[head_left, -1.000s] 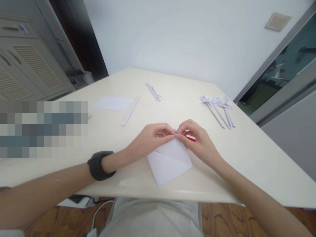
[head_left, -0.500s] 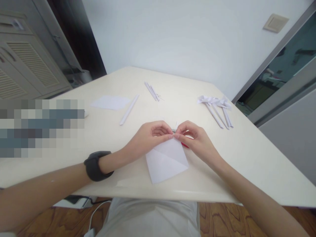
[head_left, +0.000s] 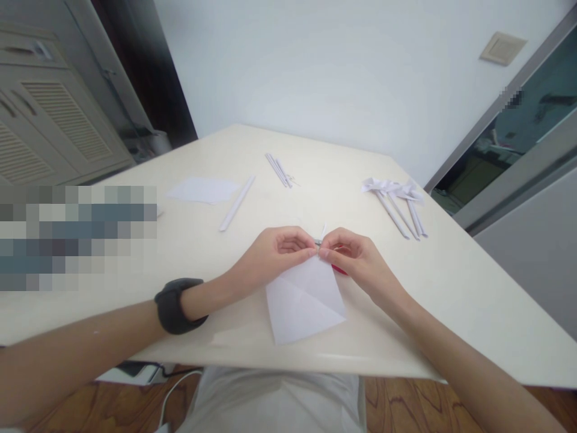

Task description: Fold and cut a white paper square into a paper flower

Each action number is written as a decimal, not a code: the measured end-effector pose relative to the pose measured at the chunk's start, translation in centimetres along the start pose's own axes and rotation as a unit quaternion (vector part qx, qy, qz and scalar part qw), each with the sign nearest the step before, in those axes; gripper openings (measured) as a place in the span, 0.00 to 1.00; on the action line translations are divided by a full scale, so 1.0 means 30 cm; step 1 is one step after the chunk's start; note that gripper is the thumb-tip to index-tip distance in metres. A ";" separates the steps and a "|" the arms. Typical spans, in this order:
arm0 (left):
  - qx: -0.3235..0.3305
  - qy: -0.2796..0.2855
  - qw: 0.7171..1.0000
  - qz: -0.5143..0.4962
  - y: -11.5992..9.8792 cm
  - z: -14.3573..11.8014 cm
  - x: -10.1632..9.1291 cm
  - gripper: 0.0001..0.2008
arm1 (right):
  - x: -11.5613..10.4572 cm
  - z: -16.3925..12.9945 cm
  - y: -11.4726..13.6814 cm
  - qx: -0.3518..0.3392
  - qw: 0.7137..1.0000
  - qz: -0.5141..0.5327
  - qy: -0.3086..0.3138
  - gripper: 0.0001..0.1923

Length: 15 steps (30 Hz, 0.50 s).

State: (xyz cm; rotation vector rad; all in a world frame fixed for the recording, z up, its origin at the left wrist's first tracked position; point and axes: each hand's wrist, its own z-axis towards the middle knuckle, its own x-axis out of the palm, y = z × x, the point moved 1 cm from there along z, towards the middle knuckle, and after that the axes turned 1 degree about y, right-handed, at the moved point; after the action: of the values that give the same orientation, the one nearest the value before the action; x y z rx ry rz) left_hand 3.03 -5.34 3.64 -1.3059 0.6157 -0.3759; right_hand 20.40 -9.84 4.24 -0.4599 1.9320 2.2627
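A creased white sheet of paper (head_left: pixel 303 307) lies in front of me, its far corner pinched between both hands. My left hand (head_left: pixel 288 249), with a black band on its wrist, has thumb and fingers closed on that corner. From the other side my right hand (head_left: pixel 349 249) pinches the same spot, the fingertips almost meeting. Beneath the right hand lies a pair of scissors with red handles (head_left: pixel 339 269), mostly covered; a bit of metal shows between the hands. The exact fold at the corner is hidden by my fingers.
On the cream table (head_left: pixel 189 246) lie a flat paper sheet (head_left: pixel 202 189), a long paper roll (head_left: pixel 237 203) and several thin paper sticks (head_left: pixel 278 170). Paper pinwheel-like pieces on sticks (head_left: pixel 392 189) are at the right. A wall (head_left: pixel 315 72) stands behind.
The near corner of the paper has shifted slightly toward me. Both hands keep their pinch at the far corner, with small finger movements. The whole view has tilted a little.
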 end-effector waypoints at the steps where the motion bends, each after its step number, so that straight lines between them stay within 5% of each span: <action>1: -0.001 0.002 1.000 -0.001 -0.001 0.000 0.000 0.08 | 0.000 0.000 -0.002 0.000 1.000 -0.001 -0.001 0.07; 15: -0.008 -0.001 1.000 -0.001 0.006 0.000 0.003 0.10 | -0.001 0.004 -0.005 -0.003 1.000 -0.008 0.002 0.09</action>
State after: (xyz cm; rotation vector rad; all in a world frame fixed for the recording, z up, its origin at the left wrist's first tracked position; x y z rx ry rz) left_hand 3.07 -5.36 3.44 -1.3211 0.6172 -0.3713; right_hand 20.46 -9.69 4.12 -0.4774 1.9173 2.2606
